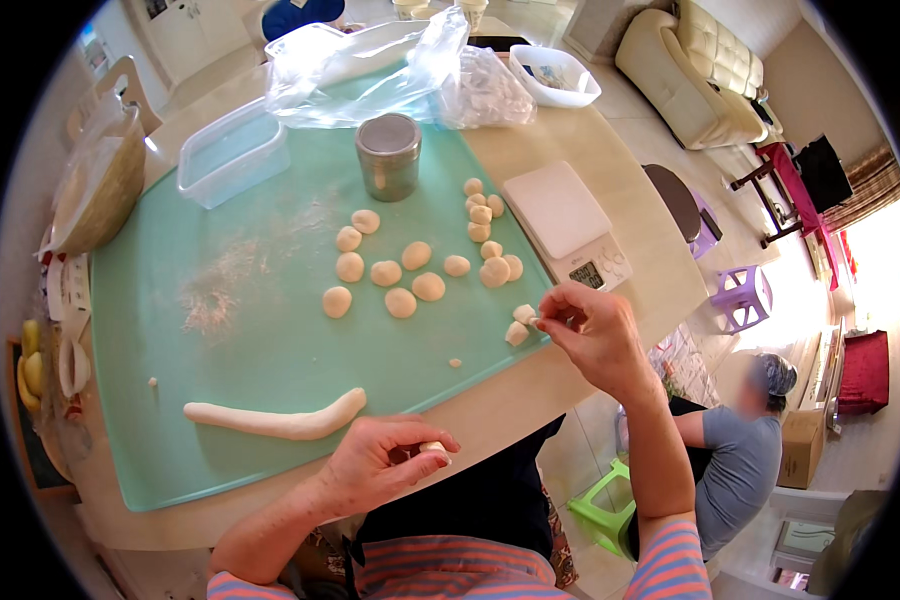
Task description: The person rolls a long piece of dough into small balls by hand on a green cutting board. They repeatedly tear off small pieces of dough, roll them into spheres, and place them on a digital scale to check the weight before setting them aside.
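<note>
While fingers half-hide it, left hand (382, 462) pinches a dough piece (433, 448).

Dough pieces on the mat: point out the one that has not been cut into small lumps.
The long dough roll near the mat's front edge, by the left hand; all the others are small rounded lumps.

We see our own body from above, at the lower edge of the view. Our left hand (385, 462) and our right hand (592, 330) are bare: we wear no gloves, no rings and no watch. The forearms are bare too, up to the elbows. On each upper arm we have a short sleeve (670, 562) with horizontal stripes in pink, blue and white. The same striped cloth shows over our chest. Below it we wear a dark apron (480, 495), nearly black.
</note>
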The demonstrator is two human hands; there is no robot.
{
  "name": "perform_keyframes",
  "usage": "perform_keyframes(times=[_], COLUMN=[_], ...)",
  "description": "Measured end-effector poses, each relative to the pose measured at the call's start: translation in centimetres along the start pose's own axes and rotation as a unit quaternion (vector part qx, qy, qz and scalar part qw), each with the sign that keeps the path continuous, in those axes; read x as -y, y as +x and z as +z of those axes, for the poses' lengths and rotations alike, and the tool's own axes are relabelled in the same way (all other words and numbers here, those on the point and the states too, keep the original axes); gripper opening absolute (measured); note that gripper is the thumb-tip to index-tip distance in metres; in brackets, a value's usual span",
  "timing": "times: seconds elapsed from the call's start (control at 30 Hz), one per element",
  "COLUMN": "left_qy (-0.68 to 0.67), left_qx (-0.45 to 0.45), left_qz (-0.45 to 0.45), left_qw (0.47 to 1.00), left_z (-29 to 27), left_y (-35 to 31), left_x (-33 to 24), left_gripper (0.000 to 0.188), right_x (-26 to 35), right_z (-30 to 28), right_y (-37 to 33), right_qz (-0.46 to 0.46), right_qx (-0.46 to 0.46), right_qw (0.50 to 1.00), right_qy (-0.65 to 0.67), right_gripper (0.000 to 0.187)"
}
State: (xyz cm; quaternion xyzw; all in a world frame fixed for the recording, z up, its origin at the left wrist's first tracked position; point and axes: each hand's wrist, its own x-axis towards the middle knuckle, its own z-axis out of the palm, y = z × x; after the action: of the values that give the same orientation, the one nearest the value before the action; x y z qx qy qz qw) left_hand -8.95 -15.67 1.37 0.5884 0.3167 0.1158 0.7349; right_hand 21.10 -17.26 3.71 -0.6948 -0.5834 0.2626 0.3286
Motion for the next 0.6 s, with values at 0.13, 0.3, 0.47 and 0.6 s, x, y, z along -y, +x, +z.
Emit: perform_keyframes(times=[0.13,0.3,0.47,0.6], left_qy=[0.004,0.002,0.023,0.017], left_qx=[0.001,0.003,0.007,-0.009], left_qz=[-0.01,-0.005,-0.005,0.015], left_qw=[1.0,1.0,1.0,1.0], left_z=[-0.1,-0.1,0.0,0.2], left_y=[-0.1,-0.2,-0.1,-0.4], left_x=[-0.1,0.0,0.0,-0.1], left_gripper=[0.013,0.013,0.013,0.013], right_x=[0.3,0.5,-0.4,-0.1], right_z=[-0.1,-0.2,0.6,-0.2], right_y=[1.2,2.6,2.7,3.3], right_qz=[-0.007,-0.005,-0.092,-0.108], right_qx=[0.044,0.105,0.06,-0.001], right_qw=[0.999,0.991,0.988,0.994], right_qy=[-0.024,-0.077,-0.109,-0.002], right_gripper=[0.014,0.017,0.015,0.008])
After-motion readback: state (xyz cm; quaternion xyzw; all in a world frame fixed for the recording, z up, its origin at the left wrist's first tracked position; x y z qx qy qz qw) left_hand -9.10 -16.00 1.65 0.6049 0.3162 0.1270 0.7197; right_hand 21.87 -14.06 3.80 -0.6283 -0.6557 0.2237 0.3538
